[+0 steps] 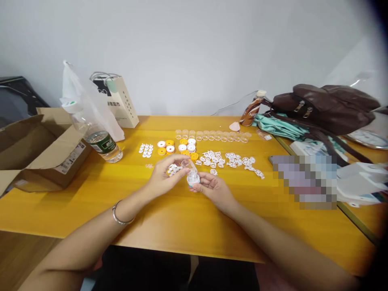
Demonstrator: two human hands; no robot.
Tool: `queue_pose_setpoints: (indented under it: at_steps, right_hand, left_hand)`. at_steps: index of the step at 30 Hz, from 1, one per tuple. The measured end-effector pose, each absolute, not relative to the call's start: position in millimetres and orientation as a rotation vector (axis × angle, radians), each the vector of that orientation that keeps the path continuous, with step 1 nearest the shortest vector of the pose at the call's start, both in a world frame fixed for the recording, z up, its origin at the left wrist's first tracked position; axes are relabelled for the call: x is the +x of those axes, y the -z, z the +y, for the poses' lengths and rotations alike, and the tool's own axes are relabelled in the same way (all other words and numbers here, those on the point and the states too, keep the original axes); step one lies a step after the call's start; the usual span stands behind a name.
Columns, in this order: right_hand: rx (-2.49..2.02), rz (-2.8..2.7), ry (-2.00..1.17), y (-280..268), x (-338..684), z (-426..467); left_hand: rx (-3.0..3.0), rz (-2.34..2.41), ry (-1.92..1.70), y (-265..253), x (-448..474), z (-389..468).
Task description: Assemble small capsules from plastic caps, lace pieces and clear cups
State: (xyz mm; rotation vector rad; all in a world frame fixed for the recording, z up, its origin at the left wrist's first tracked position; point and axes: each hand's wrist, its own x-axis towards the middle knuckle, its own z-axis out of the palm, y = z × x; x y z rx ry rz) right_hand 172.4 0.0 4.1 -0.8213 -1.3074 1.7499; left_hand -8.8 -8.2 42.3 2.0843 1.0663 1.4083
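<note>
Near the middle of the table, my left hand (168,173) is closed on a clear plastic cup (188,165), tilted over a small round white part. My right hand (215,189) pinches that round white part (193,180), which has a clear piece on top and a bluish lower edge. Cup and part appear to touch, though I cannot tell whether they are joined. Small white pieces (173,169) lie partly behind my left fingers. Beyond my hands are orange and white discs (170,149), white openwork pieces (213,158) and a row of clear cups (209,136).
Small white caps (146,150) and tiny pinkish bits (149,165) lie to the left. Farther left stand a large water bottle (104,145), an open cardboard box (48,169) and a paper bag (124,105). Rightward are a brown drink bottle (251,111) and a brown bag (330,107).
</note>
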Motion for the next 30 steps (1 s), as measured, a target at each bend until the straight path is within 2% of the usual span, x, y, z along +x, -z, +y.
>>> queue_pose_setpoints:
  at_steps: [12,23,30]
  right_hand:
    - [-0.835,-1.382,-1.76,-7.8,170.4,-4.5]
    - [-0.848,-1.349,-1.802,-8.4,170.9,-5.5]
    - [-0.889,-1.334,-1.766,-12.0,167.8,-9.5]
  left_hand:
    - [2.237,1.068,-1.25,-23.7,-16.9,-12.1]
    - [1.825,1.021,-1.213,-18.4,-14.2,-11.0]
    - [1.622,0.99,-1.349,-12.7,-5.0,-13.3]
